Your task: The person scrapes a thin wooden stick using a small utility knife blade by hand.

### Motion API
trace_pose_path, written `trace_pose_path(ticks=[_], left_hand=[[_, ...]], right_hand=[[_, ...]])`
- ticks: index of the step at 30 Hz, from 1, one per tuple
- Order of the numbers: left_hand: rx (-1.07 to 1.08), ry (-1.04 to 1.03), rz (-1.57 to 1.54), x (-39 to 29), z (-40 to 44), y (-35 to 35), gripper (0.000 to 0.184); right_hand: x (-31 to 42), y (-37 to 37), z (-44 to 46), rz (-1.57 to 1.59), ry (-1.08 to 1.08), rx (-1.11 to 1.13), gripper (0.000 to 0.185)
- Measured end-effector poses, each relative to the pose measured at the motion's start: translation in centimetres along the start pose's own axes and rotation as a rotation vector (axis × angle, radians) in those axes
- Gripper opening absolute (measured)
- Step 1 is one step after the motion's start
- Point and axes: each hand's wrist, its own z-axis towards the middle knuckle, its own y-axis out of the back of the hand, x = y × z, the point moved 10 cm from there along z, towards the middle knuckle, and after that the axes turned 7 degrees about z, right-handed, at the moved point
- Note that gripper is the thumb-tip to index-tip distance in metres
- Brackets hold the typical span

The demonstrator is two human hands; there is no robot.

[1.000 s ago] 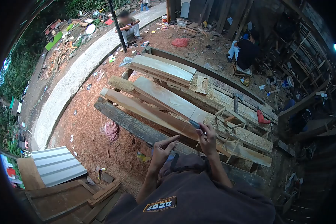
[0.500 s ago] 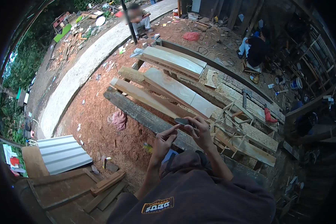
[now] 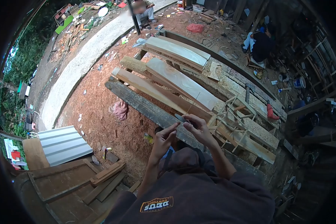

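My right hand [image 3: 200, 131] is closed on a small dark flat piece [image 3: 180, 118], pinched between thumb and fingers. My left hand [image 3: 163, 142] is beside it, fingers pinched, tips close to the piece; whatever they grip is too small to make out. From the right fingers a thin pale line runs up over a planed plank [image 3: 202, 90]; whether it is a stick or a mark on the wood is unclear. Both hands are above the near beam [image 3: 138, 104] of a rough bench. Right of them sits a small frame of thin sticks [image 3: 226, 128].
Farther along the bench lie more planks [image 3: 177, 52], a hammer [image 3: 247, 93] and a red object [image 3: 271, 112]. Wood shavings [image 3: 97, 100] cover the ground. Corrugated sheet [image 3: 63, 145] and timber [image 3: 108, 173] lie at left. One person [image 3: 143, 13] crouches behind; another [image 3: 261, 44] sits right.
The dark piece has turned and shows a narrower face. A thin pale line now reaches my right fingers. Both hands stay close together, and the camera view has shifted slightly.
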Motion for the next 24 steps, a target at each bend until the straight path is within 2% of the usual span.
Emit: trace_pose_path(ticks=[5, 7, 9, 10, 13, 17, 24], left_hand=[[0.046, 0.009, 0.006, -0.6, 1.7, -0.2, 0.035], [0.02, -0.039, -0.023, -1.6, 2.9, 0.1, 0.028], [0.057, -0.061, -0.028, -2.8, 3.5, 0.1, 0.027], [0.024, -0.094, -0.032, -4.0, 3.6, -0.2, 0.022], [0.006, 0.002, -0.043, -1.7, 3.8, 0.2, 0.02], [0.016, 0.118, -0.133, -0.6, 2.9, -0.8, 0.023], [-0.086, -0.123, -0.064, -4.1, 2.3, -2.7, 0.018]], right_hand=[[-0.4, 0.3, 0.3, 0.141, -0.007, -0.094, 0.032], [0.0, 0.1, 0.5, 0.078, 0.008, -0.106, 0.031], [0.1, -0.4, 0.7, 0.316, -0.08, -0.126, 0.033], [1.7, -0.9, 1.2, 0.251, -0.082, -0.064, 0.032], [1.6, -0.6, 1.4, 0.11, 0.03, -0.057, 0.034], [1.6, 0.9, 1.5, 0.116, -0.056, -0.055, 0.036], [2.4, 2.1, 0.8, 0.15, 0.014, -0.093, 0.035]])
